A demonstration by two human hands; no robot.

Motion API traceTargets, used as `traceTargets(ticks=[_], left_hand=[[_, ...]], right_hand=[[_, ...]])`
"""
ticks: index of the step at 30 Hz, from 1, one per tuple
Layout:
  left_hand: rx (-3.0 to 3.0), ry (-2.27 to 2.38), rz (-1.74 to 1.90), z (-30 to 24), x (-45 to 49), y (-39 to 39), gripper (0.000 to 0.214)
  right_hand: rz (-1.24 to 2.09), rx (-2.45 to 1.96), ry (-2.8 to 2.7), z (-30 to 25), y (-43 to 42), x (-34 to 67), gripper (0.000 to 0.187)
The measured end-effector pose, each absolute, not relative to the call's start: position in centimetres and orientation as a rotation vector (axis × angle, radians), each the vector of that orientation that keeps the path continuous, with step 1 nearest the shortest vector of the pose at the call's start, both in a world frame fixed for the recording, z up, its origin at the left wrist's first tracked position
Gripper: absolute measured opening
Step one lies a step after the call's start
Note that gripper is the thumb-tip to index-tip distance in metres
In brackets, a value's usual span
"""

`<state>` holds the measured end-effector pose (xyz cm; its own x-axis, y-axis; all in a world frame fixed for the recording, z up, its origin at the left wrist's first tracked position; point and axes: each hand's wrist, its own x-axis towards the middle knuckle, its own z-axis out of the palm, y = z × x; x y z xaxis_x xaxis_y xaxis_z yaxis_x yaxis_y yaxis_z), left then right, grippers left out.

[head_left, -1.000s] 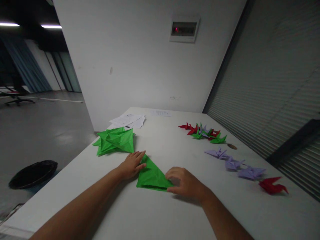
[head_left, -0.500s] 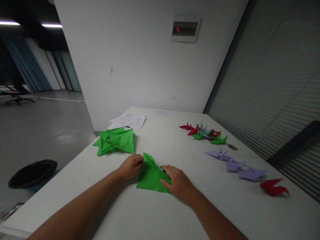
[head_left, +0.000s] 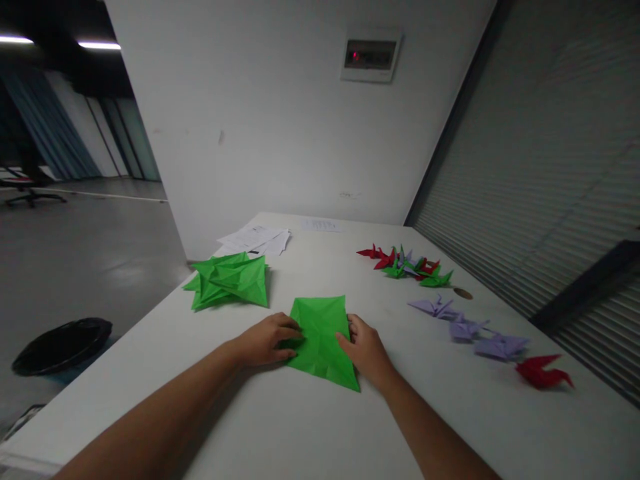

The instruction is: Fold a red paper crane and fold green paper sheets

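Note:
A creased sheet of green origami paper [head_left: 323, 337] lies opened out on the white table, slightly tilted, between my two hands. At its left edge my left hand [head_left: 273, 339] has curled fingers and thumb closed on the paper. On the opposite side, my right hand [head_left: 369, 347] pinches the right edge, thumb on top and fingers behind. Beyond my left hand rests a pile of creased green papers [head_left: 233, 280].
Along the right side sit lilac paper cranes [head_left: 501, 346], a red paper crane [head_left: 543, 372] and a mixed cluster of folded cranes [head_left: 407, 263]. Printed sheets [head_left: 257, 239] lie at the back left. A black-lined bin [head_left: 63, 347] stands on the floor left of the table [head_left: 280, 427].
The green paper has gone from partly folded up to spread wider and flatter. My left hand has shifted slightly down its left edge; my right hand has moved to its right edge.

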<state>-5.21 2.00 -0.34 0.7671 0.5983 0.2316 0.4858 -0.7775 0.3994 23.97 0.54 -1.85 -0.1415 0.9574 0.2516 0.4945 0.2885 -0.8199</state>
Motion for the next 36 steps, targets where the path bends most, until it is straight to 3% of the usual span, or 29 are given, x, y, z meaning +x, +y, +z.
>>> traceTargets(ticks=[8, 13, 20, 26, 31, 36], left_hand=[[2.718, 0.822, 0.448, -0.6, -5.2, 2.2, 0.04], [2.733, 0.82, 0.426, -0.5, -5.4, 2.2, 0.038], [2.756, 0.802, 0.449, -0.8, -5.4, 2.3, 0.036], [2.797, 0.785, 0.498, -1.5, -5.5, 2.7, 0.032], [2.837, 0.95, 0.498, -1.5, -5.6, 2.6, 0.035], [2.851, 1.147, 0.607, -0.9, -5.0, 2.3, 0.029]], right_hand=[[0.636, -1.533, -1.687, -2.2, 2.1, 26.0, 0.028], [0.437, -1.698, -1.755, -2.0, 2.4, 27.1, 0.037], [0.44, -2.009, -1.866, -1.9, 2.3, 27.4, 0.049], [0.18, -1.693, -2.151, -1.5, 1.9, 28.0, 0.059], [0.235, -1.512, -2.39, -1.3, 1.4, 27.8, 0.039], [0.274, -1.53, -2.477, -0.8, 0.7, 26.8, 0.04]])
